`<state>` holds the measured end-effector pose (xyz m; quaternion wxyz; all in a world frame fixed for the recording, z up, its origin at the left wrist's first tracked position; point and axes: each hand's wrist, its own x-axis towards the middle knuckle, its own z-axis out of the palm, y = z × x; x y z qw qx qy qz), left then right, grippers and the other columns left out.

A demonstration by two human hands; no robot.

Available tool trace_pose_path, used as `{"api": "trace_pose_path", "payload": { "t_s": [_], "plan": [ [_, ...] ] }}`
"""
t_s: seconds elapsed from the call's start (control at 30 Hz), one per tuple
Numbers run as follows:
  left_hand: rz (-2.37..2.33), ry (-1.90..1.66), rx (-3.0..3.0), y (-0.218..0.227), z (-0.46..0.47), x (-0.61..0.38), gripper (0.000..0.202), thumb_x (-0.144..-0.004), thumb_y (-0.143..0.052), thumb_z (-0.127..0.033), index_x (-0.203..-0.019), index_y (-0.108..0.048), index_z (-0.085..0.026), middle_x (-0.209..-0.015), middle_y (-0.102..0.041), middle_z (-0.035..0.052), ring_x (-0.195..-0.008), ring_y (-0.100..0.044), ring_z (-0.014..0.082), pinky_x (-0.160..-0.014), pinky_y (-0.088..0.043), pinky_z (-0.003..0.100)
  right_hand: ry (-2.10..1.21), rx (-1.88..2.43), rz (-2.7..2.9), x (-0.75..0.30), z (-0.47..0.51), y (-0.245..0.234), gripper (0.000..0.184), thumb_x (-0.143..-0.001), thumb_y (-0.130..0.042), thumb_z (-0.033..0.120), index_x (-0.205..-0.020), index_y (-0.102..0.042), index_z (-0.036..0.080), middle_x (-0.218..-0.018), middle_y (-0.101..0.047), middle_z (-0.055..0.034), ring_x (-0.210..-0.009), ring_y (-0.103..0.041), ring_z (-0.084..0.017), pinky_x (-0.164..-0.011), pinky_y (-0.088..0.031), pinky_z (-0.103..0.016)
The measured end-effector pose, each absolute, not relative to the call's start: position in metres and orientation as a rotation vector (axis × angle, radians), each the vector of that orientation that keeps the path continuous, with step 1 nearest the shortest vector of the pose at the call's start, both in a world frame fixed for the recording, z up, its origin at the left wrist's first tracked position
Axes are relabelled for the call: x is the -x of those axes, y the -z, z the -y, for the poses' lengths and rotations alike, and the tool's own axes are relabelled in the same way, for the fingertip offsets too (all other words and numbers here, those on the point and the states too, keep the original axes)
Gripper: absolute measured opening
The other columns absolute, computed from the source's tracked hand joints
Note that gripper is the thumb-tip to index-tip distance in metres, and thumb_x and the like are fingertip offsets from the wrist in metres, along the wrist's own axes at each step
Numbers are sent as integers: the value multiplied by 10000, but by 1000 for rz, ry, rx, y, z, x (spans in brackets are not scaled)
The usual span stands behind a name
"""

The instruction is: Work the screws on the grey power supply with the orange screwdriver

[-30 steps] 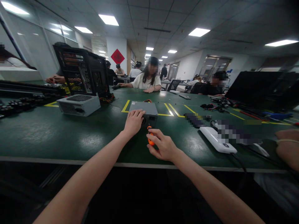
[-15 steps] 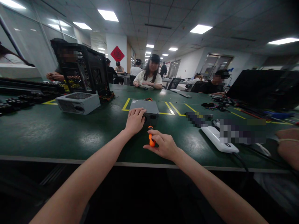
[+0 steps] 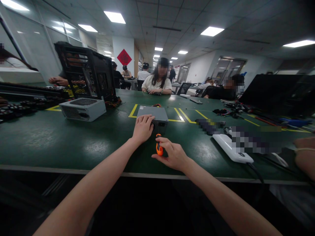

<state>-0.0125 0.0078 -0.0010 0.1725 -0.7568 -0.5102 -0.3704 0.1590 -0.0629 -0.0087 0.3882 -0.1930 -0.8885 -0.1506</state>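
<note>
A grey computer power supply unit [image 3: 156, 112] lies on the green table in front of me, its socket face turned towards me. Over its near left edge is my left hand [image 3: 143, 127], fingers together on the top, holding the unit against the table. My right hand [image 3: 173, 154] is closed on the orange and black handle of a screwdriver [image 3: 159, 149], with thumb and fingertips round it. The screwdriver points at the unit's near face; its thin shaft is hard to see, and where the tip touches I cannot tell.
A second power supply unit [image 3: 85, 109] sits to the left, before an open black computer case [image 3: 88, 72]. On the right lie a white power strip [image 3: 230, 149], cables [image 3: 228, 113] and a large black panel [image 3: 278, 93]. Another person's arm [image 3: 305, 155] reaches in at far right. A person [image 3: 157, 83] sits opposite.
The orange handle has turned in my right hand, now showing more of its black part. My left hand and the power supply unit keep their places. The person opposite has drawn their hands together.
</note>
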Motion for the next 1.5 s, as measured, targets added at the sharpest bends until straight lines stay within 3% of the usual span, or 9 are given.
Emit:
{"api": "trace_pose_path", "payload": {
  "t_s": [0.17, 0.27, 0.37, 0.6, 0.83, 1.07, 1.2, 1.3, 1.5],
  "plan": [
    [1447, 1042, 2146, 1, -8, 12, 334, -807, -444, -219, -1139, -478, -225, -1200, -488, 42, -1111, -394, 220, -983, -288, 383, 451, 513, 2385, -158, 67, 2, 360, -818, -471, 314, -1138, -418, 157, -1105, -527, -154, -887, -591, -175, -703, -497, -279],
    [1439, 1045, 2152, 2, -7, 13, 343, -804, -446, -218, -1145, -472, -225, -1202, -486, 46, -1114, -391, 223, -980, -289, 391, 541, 478, 2333, -158, 65, 4, 312, -810, -495, 339, -1070, -466, 169, -1060, -564, -132, -795, -607, -158, -655, -496, -263],
    [1426, 1052, 2151, 2, -8, 13, 341, -806, -443, -224, -1146, -470, -219, -1197, -487, 52, -1112, -393, 226, -976, -292, 392, 469, 478, 2253, -159, 62, 10, 295, -800, -512, 359, -1010, -453, 160, -1069, -579, -135, -847, -613, -167, -647, -503, -243],
    [1422, 1062, 2149, 1, -8, 13, 346, -801, -451, -222, -1147, -470, -217, -1193, -492, 59, -1099, -402, 226, -972, -297, 393, 442, 528, 2368, -159, 67, 2, 358, -812, -465, 300, -1141, -434, 162, -1106, -524, -155, -864, -598, -170, -648, -504, -261],
    [1437, 1082, 2137, 0, -7, 12, 345, -787, -470, -221, -1132, -477, -219, -1191, -495, 55, -1098, -404, 227, -970, -300, 396, 365, 476, 2278, -159, 64, 8, 333, -787, -526, 356, -1031, -429, 150, -1070, -578, -151, -925, -602, -188, -671, -510, -260],
    [1420, 1073, 2123, 0, -6, 10, 342, -782, -475, -228, -1123, -478, -196, -1203, -496, 65, -1127, -403, 222, -990, -290, 390, 417, 501, 2437, -156, 70, -1, 353, -821, -450, 286, -1152, -435, 165, -1124, -517, -156, -953, -576, -192, -700, -502, -280],
    [1392, 1055, 2141, 0, -5, 8, 353, -779, -469, -223, -1129, -462, -178, -1254, -469, 77, -1193, -366, 211, -1041, -224, 405, 485, 474, 2371, -155, 68, 3, 270, -815, -480, 337, -1019, -497, 161, -1069, -567, -138, -808, -613, -159, -629, -493, -250],
    [1378, 1042, 2158, 0, -6, 6, 360, -780, -466, -229, -1134, -451, -163, -1259, -470, 88, -1205, -362, 207, -1047, -214, 404, 387, 474, 2311, -156, 66, 7, 269, -798, -501, 380, -947, -456, 161, -1034, -588, -137, -849, -611, -169, -624, -495, -244],
    [1389, 1039, 2146, 1, -7, 6, 368, -777, -475, -241, -1135, -446, -165, -1249, -476, 81, -1176, -382, 217, -1026, -240, 386, 429, 505, 2412, -156, 71, -3, 339, -822, -448, 322, -1127, -437, 173, -1091, -507, -141, -900, -568, -172, -705, -491, -286]
  ]
}}
